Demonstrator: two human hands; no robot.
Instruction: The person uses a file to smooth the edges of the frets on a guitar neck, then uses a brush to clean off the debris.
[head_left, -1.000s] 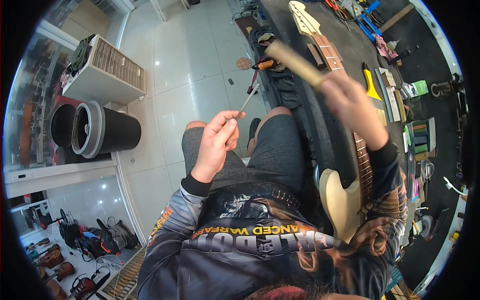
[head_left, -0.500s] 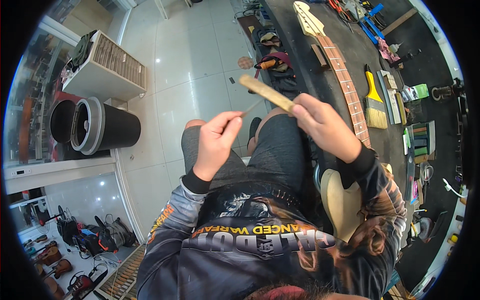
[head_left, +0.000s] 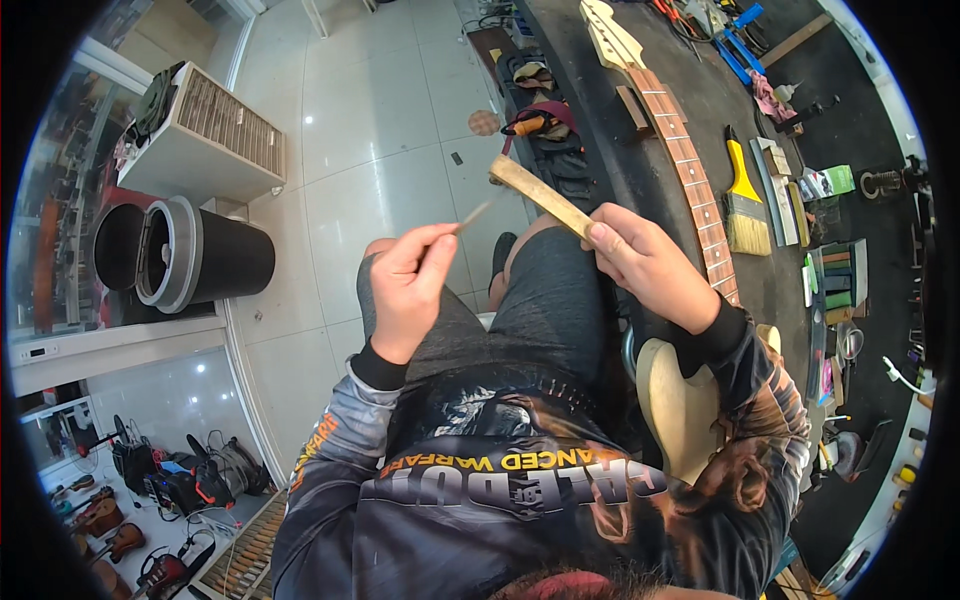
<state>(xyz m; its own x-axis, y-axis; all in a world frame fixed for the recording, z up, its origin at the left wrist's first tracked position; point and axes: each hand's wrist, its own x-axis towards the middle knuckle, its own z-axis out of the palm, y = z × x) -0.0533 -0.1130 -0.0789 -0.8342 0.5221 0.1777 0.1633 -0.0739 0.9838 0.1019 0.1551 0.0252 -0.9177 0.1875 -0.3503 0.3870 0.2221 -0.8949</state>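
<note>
My left hand [head_left: 412, 282], over my lap, pinches a thin, short rod [head_left: 472, 215] that slants up and to the right. My right hand [head_left: 645, 262] grips a pale, worn wooden stick [head_left: 535, 190] pointing up-left, its far end above and right of the rod's blurred tip. Beside my right hand on the bench lies a guitar neck [head_left: 678, 155] with a pale headstock and fretted fingerboard. A pale guitar body [head_left: 662, 410] rests below it, partly hidden by my right arm. A yellow-handled brush [head_left: 745, 225] lies to the right of the neck.
The dark bench [head_left: 600, 105] runs along my right, with pliers, blue clamps [head_left: 740, 55], metal bars and a box of coloured blocks [head_left: 845, 280]. On my left stand a black bin [head_left: 235, 255], a white cabinet [head_left: 205, 140] and a tray of tools [head_left: 230, 560].
The wooden stick was raised and blurred in motion; my right hand has brought it lower and leftward, over my lap. My left hand has shifted slightly left, still holding the rod.
</note>
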